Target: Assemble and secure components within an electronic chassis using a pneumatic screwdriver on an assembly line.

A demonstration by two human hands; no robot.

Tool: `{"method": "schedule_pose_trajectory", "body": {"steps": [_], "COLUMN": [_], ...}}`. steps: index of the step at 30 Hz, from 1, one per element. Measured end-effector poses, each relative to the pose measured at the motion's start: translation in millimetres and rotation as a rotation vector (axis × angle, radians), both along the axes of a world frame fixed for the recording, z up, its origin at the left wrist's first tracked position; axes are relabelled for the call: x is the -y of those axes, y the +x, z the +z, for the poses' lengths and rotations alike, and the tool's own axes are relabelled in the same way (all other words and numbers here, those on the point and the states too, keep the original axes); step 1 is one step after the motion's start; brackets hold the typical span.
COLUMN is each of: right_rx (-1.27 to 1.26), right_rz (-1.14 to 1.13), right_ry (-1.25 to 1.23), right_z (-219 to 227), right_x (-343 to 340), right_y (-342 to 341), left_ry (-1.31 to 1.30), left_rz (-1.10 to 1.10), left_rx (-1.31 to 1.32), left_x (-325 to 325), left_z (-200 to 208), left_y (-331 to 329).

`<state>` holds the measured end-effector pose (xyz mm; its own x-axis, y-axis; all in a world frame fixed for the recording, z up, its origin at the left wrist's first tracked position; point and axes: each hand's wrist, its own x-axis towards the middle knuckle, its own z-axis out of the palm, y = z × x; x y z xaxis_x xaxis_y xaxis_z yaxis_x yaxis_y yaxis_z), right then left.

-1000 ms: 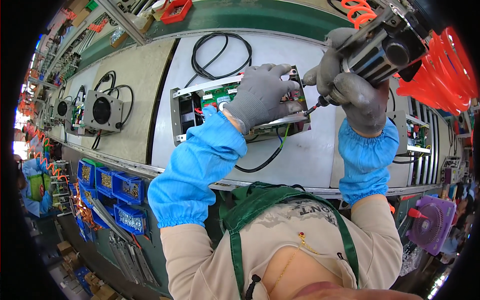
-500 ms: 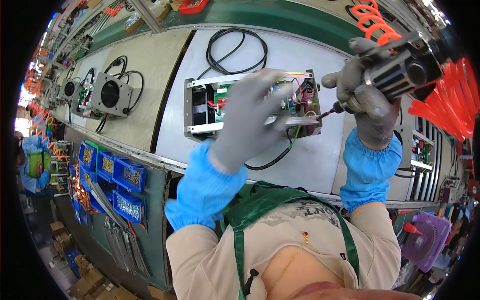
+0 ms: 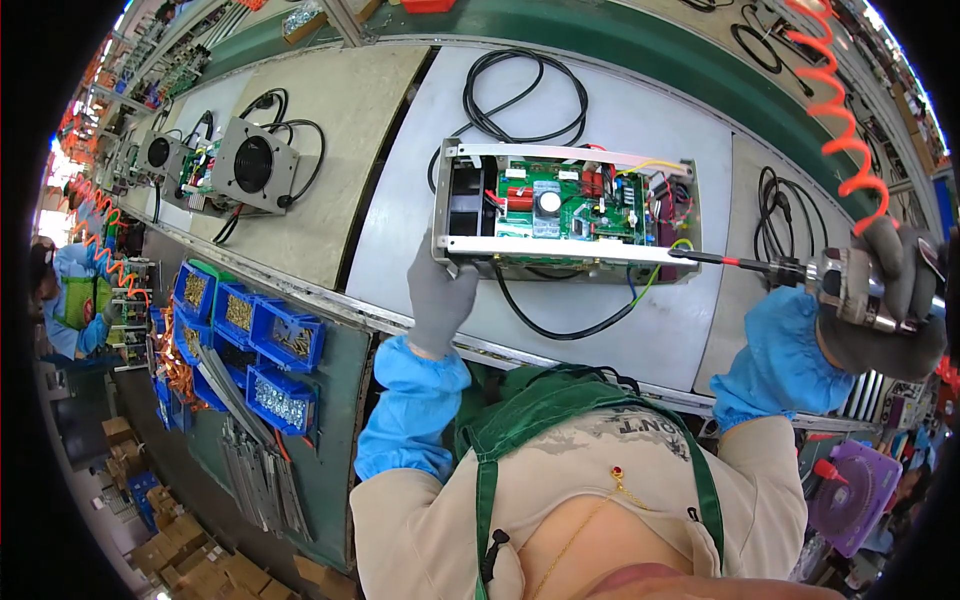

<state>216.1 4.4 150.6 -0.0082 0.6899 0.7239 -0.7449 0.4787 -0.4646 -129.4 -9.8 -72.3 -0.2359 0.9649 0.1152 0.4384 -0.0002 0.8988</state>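
Note:
In front of me on the work surface lies an open metal chassis [image 3: 600,250] with a green circuit board [image 3: 590,205], a black fan at its left end and wires at its right end. My left hand [image 3: 440,300], in a grey glove, grips the chassis's near left corner, thumb on the near side. My right hand [image 3: 885,310], also gloved, is closed around an air screwdriver [image 3: 850,285] held level. Its long bit [image 3: 725,260] reaches left to the right end of the chassis's near rail, beside a yellow-green wire. The fingers behind the tool are partly hidden.
A looped black cable [image 3: 480,110] lies behind the chassis. More units with fans [image 3: 252,168] stand along the line to the left. Blue bins [image 3: 285,340] of screws sit at lower left beside metal strips [image 3: 260,480]. An orange coiled hose [image 3: 840,130] hangs at right.
My left hand has moved from above the board to the chassis's left end and taken hold there. The screwdriver has swung lower and further right, now lying level. The whole view has shifted.

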Motion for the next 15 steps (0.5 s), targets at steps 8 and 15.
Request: {"method": "schedule_pose_trajectory", "body": {"steps": [8,15], "right_rx": [0.215,0.755], "right_rz": [-0.445,-0.465], "right_ry": [-0.082,-0.47], "right_z": [3.4,-6.8], "right_x": [32.0,-21.9], "right_y": [28.2,-42.3], "left_ry": [-0.225,-0.25], "left_rz": [-0.452,-0.588], "left_rx": [0.023,0.081], "left_x": [-118.0,-170.5], "left_z": [19.4,-9.1], "left_y": [-86.8,-102.5]}}
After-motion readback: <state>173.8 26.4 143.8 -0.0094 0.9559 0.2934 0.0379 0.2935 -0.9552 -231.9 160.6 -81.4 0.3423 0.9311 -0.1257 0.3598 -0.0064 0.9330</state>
